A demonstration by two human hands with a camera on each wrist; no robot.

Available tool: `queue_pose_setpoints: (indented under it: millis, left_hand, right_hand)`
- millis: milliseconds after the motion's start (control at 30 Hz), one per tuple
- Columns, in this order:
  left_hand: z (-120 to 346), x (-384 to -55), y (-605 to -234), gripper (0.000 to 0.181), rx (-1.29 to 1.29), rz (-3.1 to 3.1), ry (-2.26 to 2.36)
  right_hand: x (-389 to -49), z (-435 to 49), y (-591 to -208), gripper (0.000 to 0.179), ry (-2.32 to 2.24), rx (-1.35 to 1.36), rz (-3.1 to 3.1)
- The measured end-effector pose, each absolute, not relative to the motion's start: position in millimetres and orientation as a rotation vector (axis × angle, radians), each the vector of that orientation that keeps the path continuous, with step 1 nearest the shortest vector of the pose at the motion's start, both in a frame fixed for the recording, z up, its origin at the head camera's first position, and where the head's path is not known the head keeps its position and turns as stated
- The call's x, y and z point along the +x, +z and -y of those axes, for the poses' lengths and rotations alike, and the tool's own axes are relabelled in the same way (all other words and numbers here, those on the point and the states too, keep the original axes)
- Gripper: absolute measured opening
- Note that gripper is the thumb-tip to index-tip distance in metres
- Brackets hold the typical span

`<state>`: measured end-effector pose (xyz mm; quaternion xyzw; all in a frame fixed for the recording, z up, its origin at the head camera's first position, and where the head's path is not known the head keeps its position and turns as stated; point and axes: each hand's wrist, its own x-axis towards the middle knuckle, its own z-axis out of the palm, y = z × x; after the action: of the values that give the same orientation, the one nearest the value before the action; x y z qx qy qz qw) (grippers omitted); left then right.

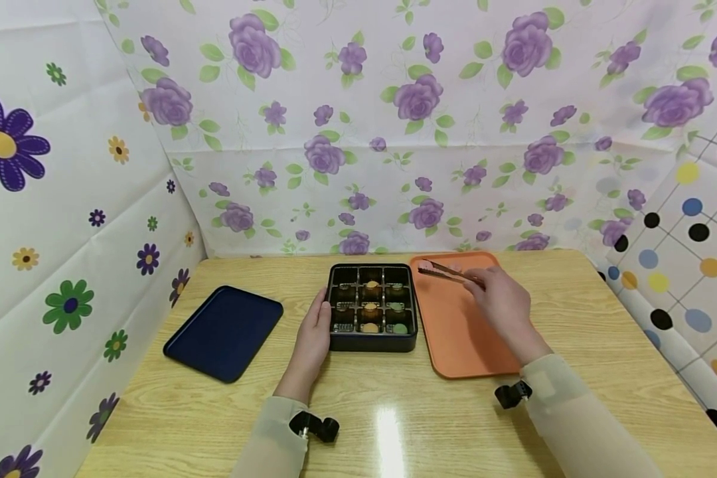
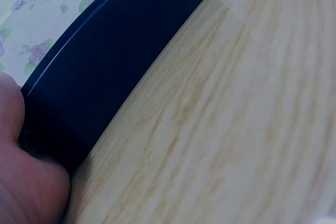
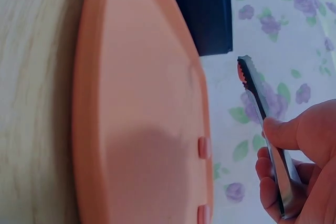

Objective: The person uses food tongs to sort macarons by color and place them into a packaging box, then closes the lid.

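Box: a black, square-cornered box stands just left of the orange tray, gridded inside into glossy compartments. The middle column shows small round orange pieces, the right column small round green pieces; the left column's contents are too dim to tell.
Orange tray: a flat, round-cornered orange tray carries small, rounded pink pieces along its far edge.
Navy tray: a flat navy-blue tray lies toward the left edge of the table.
Table and cloths: light wood-grain table; purple-rose cloth hangs beyond its far edge.
In the way: the right hand and sleeve cover part of the orange tray's right edge.
Tongs: slim metal tongs with toothed tips, a pink piece between them, above the orange tray's far left corner.
Right hand: thumb and fingers pinch the tongs.
Left hand: the left hand lies along the box's left wall, fingers extended against it.
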<state>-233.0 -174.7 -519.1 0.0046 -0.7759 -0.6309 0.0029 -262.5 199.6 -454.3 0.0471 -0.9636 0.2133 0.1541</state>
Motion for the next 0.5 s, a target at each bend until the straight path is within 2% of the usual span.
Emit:
queue_pose_setpoints:
  millis: [500]
  left_hand:
    - [174,-232,-517,0.062,0.033,2.434,-1.982]
  right_hand:
    - [-242,-164,-437,0.033,0.607,0.254,2.684]
